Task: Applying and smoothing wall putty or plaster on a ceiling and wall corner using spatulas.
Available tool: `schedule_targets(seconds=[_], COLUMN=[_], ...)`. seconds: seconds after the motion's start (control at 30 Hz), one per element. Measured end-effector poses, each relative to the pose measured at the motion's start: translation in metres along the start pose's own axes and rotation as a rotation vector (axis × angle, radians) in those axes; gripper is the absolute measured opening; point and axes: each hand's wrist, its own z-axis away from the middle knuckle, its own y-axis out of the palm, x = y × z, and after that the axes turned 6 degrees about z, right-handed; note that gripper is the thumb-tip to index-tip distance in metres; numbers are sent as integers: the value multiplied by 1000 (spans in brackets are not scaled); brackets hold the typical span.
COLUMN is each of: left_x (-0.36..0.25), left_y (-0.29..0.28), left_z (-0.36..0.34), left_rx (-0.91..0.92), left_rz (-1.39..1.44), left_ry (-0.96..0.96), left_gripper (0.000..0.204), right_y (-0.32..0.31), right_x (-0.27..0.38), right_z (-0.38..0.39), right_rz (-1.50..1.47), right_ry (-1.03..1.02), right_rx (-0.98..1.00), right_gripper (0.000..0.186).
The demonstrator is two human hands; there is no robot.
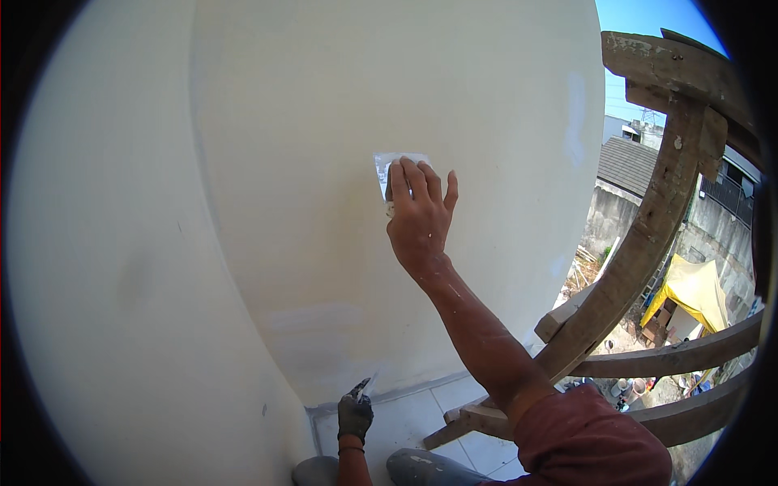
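My bare right hand (420,211) is pressed up against the cream wall (308,162), its fingers spread over a putty knife. The wide, pale metal blade of this putty knife (382,172) lies on the wall, and its handle is mostly covered by my palm and thumb. Low down near the base of the wall, my left hand (354,419) wears a dark glove. Its fingers are closed on a thin tool (361,389) with dark and whitish parts, pointing up; its exact kind is too small to make out. Pale filler patches (316,317) mark the lower wall.
A second wall (105,243) meets this one at a corner on the left. White floor tiles (409,421) lie below by my knees. Wooden scaffold beams (648,235) stand close on the right, with an open drop beyond to a yard and a yellow canopy (693,290).
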Motion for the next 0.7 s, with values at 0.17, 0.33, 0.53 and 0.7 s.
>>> schedule_targets(seconds=[0.17,0.33,0.53,0.7], left_x=[44,19,7,34], left_y=[3,5,-4,7], left_z=[-13,-9,2,-8], left_rx=[-46,28,-20,31], left_rz=[10,118,-57,-93], left_ry=[77,-27,19,50], left_gripper=[43,43,43,45], right_y=[49,71,11,4], right_x=[2,18,10,-4], right_z=[-63,-27,-28,-106], right_rz=[-55,44,-120,-97], right_ry=[-64,-172,-5,292], right_rx=[-108,-4,272,249], right_gripper=[52,46,31,21])
